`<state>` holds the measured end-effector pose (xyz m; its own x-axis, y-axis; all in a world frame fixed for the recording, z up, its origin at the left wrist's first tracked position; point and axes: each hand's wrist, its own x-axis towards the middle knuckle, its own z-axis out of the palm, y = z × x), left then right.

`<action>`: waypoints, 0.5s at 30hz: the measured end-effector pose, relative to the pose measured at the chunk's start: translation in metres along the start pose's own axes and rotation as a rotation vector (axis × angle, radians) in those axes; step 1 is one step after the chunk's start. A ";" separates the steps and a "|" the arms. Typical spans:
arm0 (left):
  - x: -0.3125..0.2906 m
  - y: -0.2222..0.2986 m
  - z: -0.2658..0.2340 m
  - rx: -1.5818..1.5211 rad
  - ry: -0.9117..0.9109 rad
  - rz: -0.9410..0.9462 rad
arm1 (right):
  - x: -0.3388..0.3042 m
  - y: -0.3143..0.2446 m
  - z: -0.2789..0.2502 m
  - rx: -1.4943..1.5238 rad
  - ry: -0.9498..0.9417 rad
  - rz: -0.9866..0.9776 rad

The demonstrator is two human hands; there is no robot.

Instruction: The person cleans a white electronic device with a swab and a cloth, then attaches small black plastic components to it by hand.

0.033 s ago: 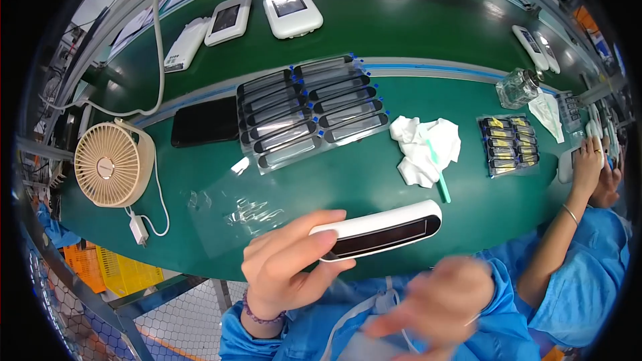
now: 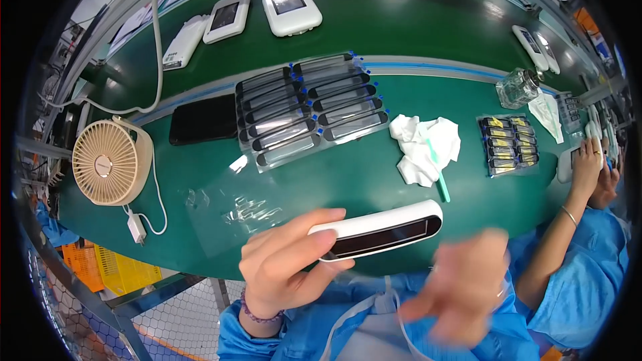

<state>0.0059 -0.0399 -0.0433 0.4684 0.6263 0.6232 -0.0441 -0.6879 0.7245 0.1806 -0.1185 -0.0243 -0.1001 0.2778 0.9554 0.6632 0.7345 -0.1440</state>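
Note:
Held by its left end in my left hand [image 2: 287, 257] is a slim white handheld device [image 2: 381, 224] with rounded ends. Its long dark glossy panel faces me, and my thumb presses on the panel's left end. My right hand [image 2: 461, 287] is apart from the device, below its right end, and smeared by motion, so its fingers cannot be made out. Beyond the device lies a crumpled white cloth [image 2: 418, 164] with a pale green stick-like tool [image 2: 444, 188] on it. Clear sheets of long dark strip panels [image 2: 311, 110] lie farther back.
A beige fan [image 2: 107, 164] stands at left, beside a black flat case [image 2: 204, 120]. Clear film [image 2: 251, 214] lies near my left hand. At right are small yellow-marked parts [image 2: 508, 146], a glass bottle [image 2: 516, 88] and a co-worker's arm [image 2: 558, 227]. White devices [image 2: 292, 11] sit on the far belt.
My right hand has moved a little to the right and up, still blurred. My left hand and the white device stay nearly in place.

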 end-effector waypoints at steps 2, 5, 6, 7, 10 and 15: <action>0.002 -0.002 0.003 -0.042 0.045 0.031 | 0.017 0.014 -0.025 -0.024 -0.245 0.391; 0.005 -0.002 0.003 -0.021 0.013 0.022 | 0.001 0.026 -0.028 0.193 -0.195 0.498; 0.007 -0.002 0.003 -0.020 0.017 0.018 | 0.000 0.026 -0.027 0.197 -0.200 0.500; 0.009 0.000 0.004 0.069 0.051 0.062 | -0.001 0.027 -0.027 0.202 -0.196 0.476; 0.007 0.010 0.009 0.172 0.118 0.067 | -0.003 0.025 -0.027 0.205 -0.186 0.450; -0.004 0.015 0.010 0.151 0.163 -0.013 | -0.003 0.023 -0.025 0.157 -0.228 0.430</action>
<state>0.0119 -0.0561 -0.0382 0.3187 0.6782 0.6621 0.0998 -0.7187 0.6881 0.2147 -0.1183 -0.0236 -0.0138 0.6906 0.7231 0.5625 0.6032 -0.5654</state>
